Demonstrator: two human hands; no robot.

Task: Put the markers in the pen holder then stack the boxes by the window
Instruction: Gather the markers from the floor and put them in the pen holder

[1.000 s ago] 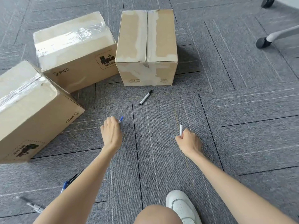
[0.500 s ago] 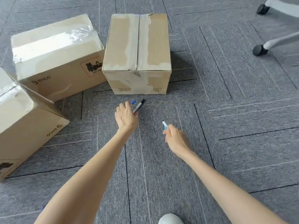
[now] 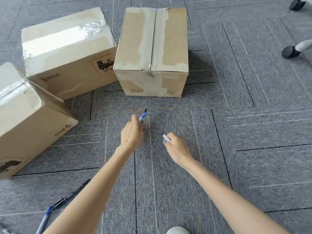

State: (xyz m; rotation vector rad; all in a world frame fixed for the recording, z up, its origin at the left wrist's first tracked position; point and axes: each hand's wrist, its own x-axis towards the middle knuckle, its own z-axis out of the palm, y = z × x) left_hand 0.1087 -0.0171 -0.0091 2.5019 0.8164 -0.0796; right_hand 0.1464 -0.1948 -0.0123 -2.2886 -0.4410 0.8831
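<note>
Left hand closes its grip on markers to gather them; right hand clamps another marker; boxes wait unstacked.

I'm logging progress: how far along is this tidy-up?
Nothing is finished. In hand: the left hand and right hand each grip markers. Left: pens remain on the carpet, no holder is visible, and three boxes sit unstacked.

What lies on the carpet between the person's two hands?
Nothing: in the head view, only bare grey carpet separates the left hand from the right hand; each grips its own marker.
</note>
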